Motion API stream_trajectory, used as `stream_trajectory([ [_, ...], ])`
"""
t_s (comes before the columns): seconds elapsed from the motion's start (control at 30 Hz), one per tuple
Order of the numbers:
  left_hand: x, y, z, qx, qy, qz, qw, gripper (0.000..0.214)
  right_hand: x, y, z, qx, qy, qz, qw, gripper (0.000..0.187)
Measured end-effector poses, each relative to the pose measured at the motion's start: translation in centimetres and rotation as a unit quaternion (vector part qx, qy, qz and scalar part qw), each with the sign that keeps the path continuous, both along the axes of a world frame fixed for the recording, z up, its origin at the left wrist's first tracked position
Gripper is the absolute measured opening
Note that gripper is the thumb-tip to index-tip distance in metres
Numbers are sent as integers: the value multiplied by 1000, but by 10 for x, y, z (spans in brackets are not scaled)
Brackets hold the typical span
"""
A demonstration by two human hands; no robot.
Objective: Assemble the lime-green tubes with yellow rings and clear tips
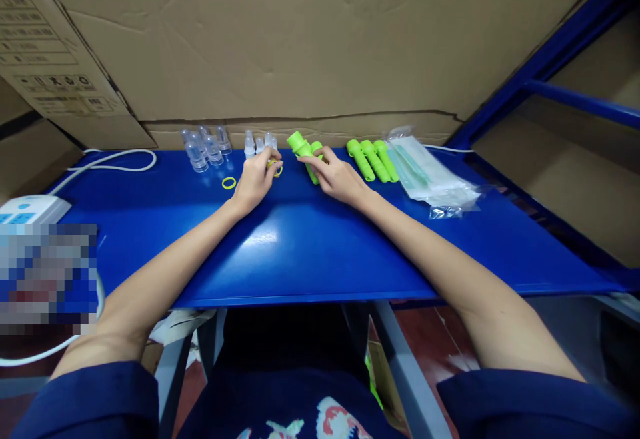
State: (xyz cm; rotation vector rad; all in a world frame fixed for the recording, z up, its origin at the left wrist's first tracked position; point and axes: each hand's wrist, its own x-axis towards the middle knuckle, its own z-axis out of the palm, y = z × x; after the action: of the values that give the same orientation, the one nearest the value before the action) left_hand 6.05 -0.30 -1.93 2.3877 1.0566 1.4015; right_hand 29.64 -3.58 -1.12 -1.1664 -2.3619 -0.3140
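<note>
Two green tubes (299, 140) lie together toward the back of the blue table (310, 246), right at the fingers of the right hand (341, 176). That hand is partly open, thumb and forefinger spread over them; I cannot tell whether it grips either one. The left hand (256, 176) has its fingers curled in toward the thumb beside a yellow ring (279, 171); whether it pinches the ring I cannot tell. A narrow strip of blue separates the hands, and a broader stretch runs between the forearms to the straight front edge.

Another yellow ring (229, 183) lies left of the left hand. Small translucent pieces (249, 144) stand just behind that hand, with a cluster of clear cups (205, 148) farther left. To the right, three green tubes (371, 160) lie side by side, next to a plastic packet (425, 172). Behind everything, a cardboard wall (300, 46) bounds the table; at right is a blue frame (575, 99). At far left, a white power strip (35, 209) sits below a printed cardboard panel (40, 32), its text rows and handling symbols too small to read.
</note>
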Motion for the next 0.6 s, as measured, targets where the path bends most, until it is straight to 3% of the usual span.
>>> stream_trajectory([
  [0.13,4,2,-3,-77,-123,-40,989,9,-1,1,0,-8,-18,-11,1000,47],
  [0.27,7,3,-4,-118,-206,-73,969,25,1,7,-5,-1,28,6,1000,50],
  [0.43,8,1,0,-157,-205,-69,964,34,0,10,-10,-5,34,18,999,50],
  [0.6,7,1,1,-127,-199,-35,971,33,-3,5,-7,-6,27,23,999,47],
])
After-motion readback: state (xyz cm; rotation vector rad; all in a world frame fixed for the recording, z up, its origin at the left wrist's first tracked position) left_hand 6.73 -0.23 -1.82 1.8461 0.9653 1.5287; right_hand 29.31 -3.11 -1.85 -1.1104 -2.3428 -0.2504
